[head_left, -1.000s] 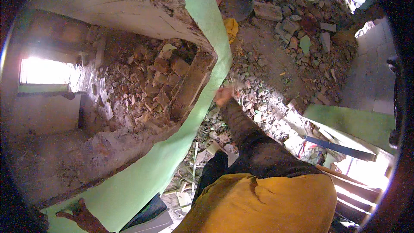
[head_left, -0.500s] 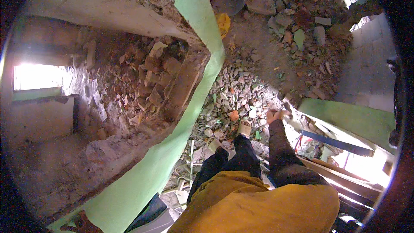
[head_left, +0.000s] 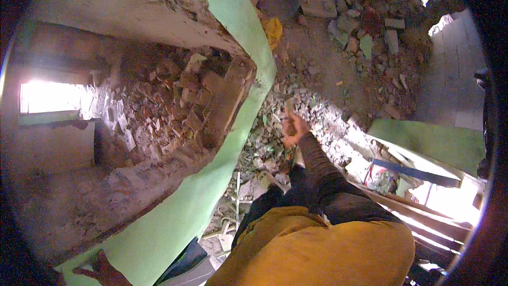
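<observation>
My right hand (head_left: pixel 295 128) reaches out over the loose rubble (head_left: pixel 317 108) in front of my feet, its fingers apart and slightly blurred. A pale grey fragment (head_left: pixel 291 103) shows by its fingertips; I cannot make out whether they touch. At the lower left, my left hand (head_left: pixel 103 271) rests with spread fingers on the green-painted face of a broken wall (head_left: pixel 159 233). Nothing shows in that hand. Below the right forearm are my shoes, partly hidden, standing among the broken stones.
A dark round pan-like thing (head_left: pixel 279 1) and a yellow item (head_left: pixel 273 30) lie at the far side. Bigger brick chunks (head_left: pixel 317 6) are heaped there. A green-edged slab (head_left: pixel 423 140), a blue bar (head_left: pixel 415 173) and wooden boards (head_left: pixel 423 217) stand at the right.
My right hand has swung left and farther out over the rubble, and its fingers have spread. The left hand stays on the wall, nearly unmoved.
</observation>
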Tool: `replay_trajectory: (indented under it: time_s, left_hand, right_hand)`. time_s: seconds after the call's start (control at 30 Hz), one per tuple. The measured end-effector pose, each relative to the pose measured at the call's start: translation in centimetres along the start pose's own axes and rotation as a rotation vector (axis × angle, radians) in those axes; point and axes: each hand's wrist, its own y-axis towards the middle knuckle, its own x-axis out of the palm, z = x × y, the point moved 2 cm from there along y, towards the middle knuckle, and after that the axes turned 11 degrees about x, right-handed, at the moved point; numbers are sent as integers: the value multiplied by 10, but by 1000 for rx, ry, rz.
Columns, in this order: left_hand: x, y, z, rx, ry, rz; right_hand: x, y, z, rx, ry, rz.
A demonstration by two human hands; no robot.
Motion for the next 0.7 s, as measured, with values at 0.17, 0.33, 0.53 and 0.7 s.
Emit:
replay_trajectory:
  time_s: [0.17, 0.33, 0.53, 0.7]
  left_hand:
    - [0, 6, 4, 14, -17, 10]
    - [3, 6, 0, -16, -49, 24]
    - [1, -9, -4, -80, -73, 15]
    - [-6, -14, -6, -88, -43, -20]
  right_hand:
    - [-142, -85, -10, -268, 280, 420]
    - [-97, -27, 19, -435, 524, 400]
    - [93, 106, 106, 137, 311, 94]
    - [22, 37, 67, 83, 111, -92]
